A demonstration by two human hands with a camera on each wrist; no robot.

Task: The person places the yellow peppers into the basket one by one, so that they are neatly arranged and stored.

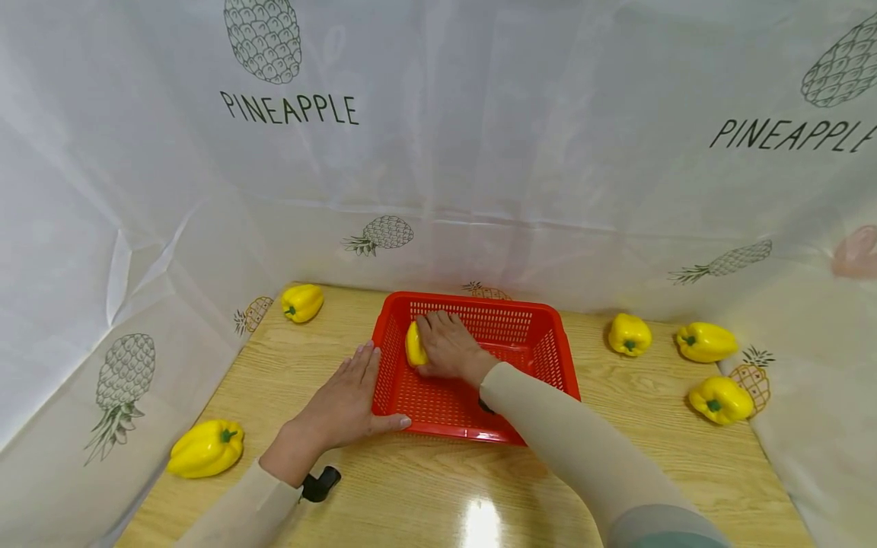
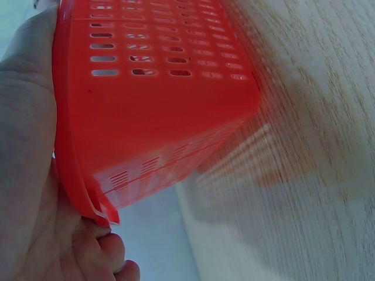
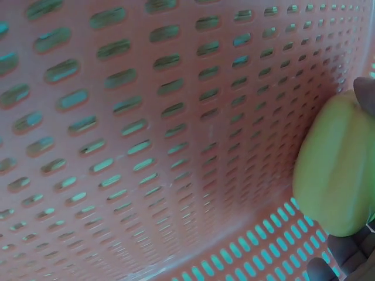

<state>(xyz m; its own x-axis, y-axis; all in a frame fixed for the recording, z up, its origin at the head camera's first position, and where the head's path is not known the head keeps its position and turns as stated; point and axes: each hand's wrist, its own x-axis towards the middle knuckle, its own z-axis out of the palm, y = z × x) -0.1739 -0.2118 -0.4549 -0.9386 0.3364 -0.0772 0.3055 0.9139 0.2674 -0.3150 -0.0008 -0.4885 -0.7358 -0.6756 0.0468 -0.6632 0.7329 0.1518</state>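
Note:
A red perforated plastic basket (image 1: pixel 473 435) stands on the wooden table. Inside it, toward the left end, my right hand (image 1: pixel 448 346) grips a yellow bell pepper (image 1: pixel 415 346). The right wrist view shows that bell pepper (image 3: pixel 334 167) low in the basket, close by the perforated wall, with fingertips (image 3: pixel 351 252) around its end. My left hand (image 1: pixel 346 399) rests against the basket's front left corner, its fingers straight along the left rim and its thumb over the front rim. From the left wrist, the basket's outer wall (image 2: pixel 158 111) shows beside that hand.
One bell pepper (image 1: pixel 302 303) lies at the back left, another (image 1: pixel 207 449) at the front left. On the right lie three more: one bell pepper (image 1: pixel 629 335) nearer the basket, two farther out. A white pineapple-print sheet (image 1: pixel 479 175) surrounds the wooden table (image 1: pixel 411 502).

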